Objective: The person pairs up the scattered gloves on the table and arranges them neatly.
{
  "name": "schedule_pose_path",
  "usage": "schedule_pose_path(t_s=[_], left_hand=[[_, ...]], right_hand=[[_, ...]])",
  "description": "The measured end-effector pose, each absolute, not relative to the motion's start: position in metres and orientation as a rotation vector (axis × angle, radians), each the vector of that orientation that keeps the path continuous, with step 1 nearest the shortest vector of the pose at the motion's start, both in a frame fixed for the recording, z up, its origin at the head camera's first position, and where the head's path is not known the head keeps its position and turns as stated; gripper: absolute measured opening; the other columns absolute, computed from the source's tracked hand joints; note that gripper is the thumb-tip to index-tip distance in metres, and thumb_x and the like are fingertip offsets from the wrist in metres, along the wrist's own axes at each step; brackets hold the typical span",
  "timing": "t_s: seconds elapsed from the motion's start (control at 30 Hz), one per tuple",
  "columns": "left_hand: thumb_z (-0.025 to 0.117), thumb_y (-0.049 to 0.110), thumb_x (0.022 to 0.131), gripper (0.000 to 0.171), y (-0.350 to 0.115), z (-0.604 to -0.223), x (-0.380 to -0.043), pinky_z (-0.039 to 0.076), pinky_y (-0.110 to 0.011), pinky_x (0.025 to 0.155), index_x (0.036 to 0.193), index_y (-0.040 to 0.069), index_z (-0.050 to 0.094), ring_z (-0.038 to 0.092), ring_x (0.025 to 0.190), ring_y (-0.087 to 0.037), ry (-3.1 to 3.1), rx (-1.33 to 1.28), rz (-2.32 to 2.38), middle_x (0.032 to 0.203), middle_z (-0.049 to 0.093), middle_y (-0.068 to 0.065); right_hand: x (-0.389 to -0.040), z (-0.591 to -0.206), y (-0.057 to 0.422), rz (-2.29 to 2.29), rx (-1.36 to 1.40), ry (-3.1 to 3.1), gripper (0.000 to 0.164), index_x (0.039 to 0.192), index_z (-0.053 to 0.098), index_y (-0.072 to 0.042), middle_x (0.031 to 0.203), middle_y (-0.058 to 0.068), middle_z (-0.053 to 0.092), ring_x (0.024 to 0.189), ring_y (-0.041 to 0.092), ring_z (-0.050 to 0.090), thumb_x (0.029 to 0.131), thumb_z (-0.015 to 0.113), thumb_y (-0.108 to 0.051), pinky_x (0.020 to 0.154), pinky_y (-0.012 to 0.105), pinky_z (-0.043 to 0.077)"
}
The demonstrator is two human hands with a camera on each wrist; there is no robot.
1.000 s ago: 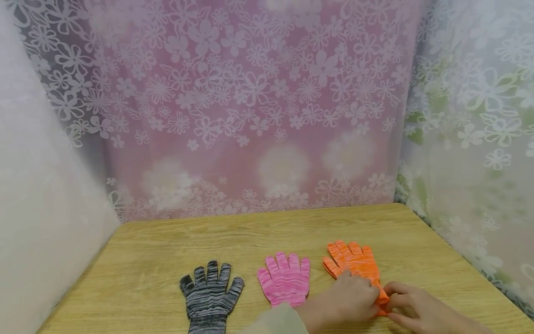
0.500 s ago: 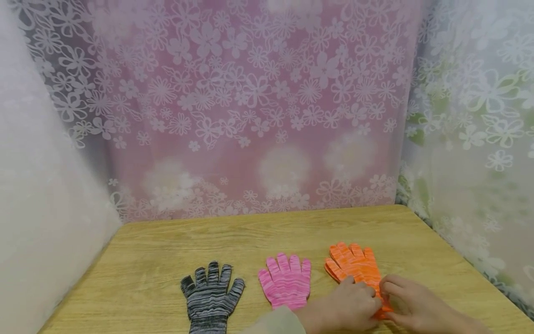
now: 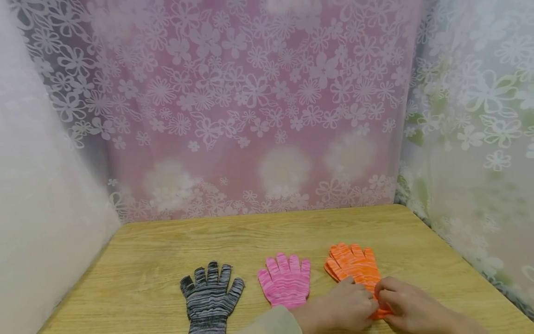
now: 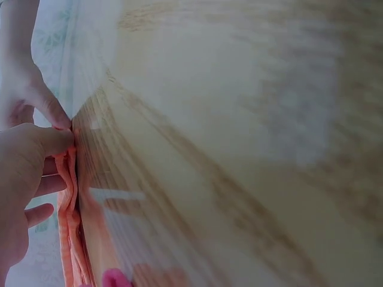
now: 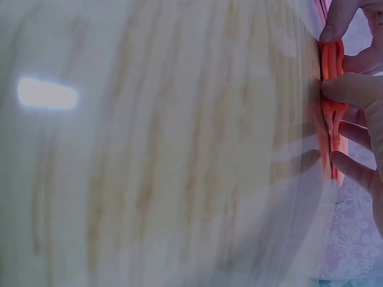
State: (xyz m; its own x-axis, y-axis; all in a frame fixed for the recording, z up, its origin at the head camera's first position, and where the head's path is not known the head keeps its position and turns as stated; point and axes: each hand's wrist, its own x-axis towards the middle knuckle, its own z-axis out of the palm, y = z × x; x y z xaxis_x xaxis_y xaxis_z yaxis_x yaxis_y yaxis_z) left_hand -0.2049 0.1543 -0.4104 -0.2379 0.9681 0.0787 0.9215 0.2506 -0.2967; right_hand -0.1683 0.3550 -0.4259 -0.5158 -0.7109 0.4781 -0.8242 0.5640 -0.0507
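A pair of orange knit gloves [image 3: 356,266] lies stacked on the right of the table, fingers pointing away. My left hand [image 3: 348,304] pinches the left side of the cuff, crossing over it in the head view. From the right, my right hand [image 3: 415,304] holds the opposite side of the cuff between thumb and fingers. In the left wrist view the folded orange cuff [image 4: 67,227] stands edge-on at the tabletop. Both thumbs press the near edge of the layered orange cuff [image 5: 332,107] in the right wrist view. The hands hide much of the cuff.
Left of the orange pair lies a pink knit glove [image 3: 285,283], its cuff partly behind the left sleeve [image 3: 277,322]. A black-and-grey knit glove [image 3: 212,297] lies farther left. The wood-grain table [image 3: 258,232] is enclosed by flowered curtains [image 3: 258,116].
The right hand has moved left along the orange cuff, closer to the left hand. The cuff, bunched and lifted earlier, now lies flatter. The pink and grey gloves have not moved.
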Motion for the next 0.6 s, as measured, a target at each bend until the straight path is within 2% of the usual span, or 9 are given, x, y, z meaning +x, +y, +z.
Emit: schedule_pose_path(t_s=[0.17,0.37,0.6], left_hand=[[0.049,0.037,0.094,0.013,0.154,-0.4087,-0.203,0.029,-0.018,0.063,0.086,0.033,0.058,0.048,0.076,0.005,-2.25,-1.778,0.282,0.085,0.053,0.021],[0.052,0.044,0.091,0.013,0.1504,-0.4102,-0.2048,0.03,-0.018,0.062,0.086,0.034,0.059,0.047,0.074,0.003,-2.126,-1.773,0.31,0.083,0.053,0.019],[0.045,0.041,0.095,0.018,0.1501,-0.4125,-0.2049,0.035,-0.019,0.07,0.102,0.034,0.06,0.048,0.087,0.001,-2.125,-1.813,0.399,0.097,0.055,0.018]], right_hand=[[-0.1701,-0.4234,0.353,0.351,1.282,-2.377,0.042,0.092,0.058,-0.028,0.103,-0.015,0.049,0.083,-0.001,0.048,0.061,0.079,-0.009,0.071,0.011,0.036],[-0.1724,-0.4202,0.3555,0.385,1.313,-2.359,0.027,0.09,0.056,-0.028,0.104,-0.012,0.05,0.084,0.001,0.049,0.075,0.076,-0.02,0.071,0.012,0.037],[-0.1738,-0.4211,0.3562,0.382,1.317,-2.375,0.03,0.092,0.055,-0.029,0.104,-0.011,0.049,0.082,0.001,0.048,0.074,0.077,-0.02,0.069,0.011,0.035]])
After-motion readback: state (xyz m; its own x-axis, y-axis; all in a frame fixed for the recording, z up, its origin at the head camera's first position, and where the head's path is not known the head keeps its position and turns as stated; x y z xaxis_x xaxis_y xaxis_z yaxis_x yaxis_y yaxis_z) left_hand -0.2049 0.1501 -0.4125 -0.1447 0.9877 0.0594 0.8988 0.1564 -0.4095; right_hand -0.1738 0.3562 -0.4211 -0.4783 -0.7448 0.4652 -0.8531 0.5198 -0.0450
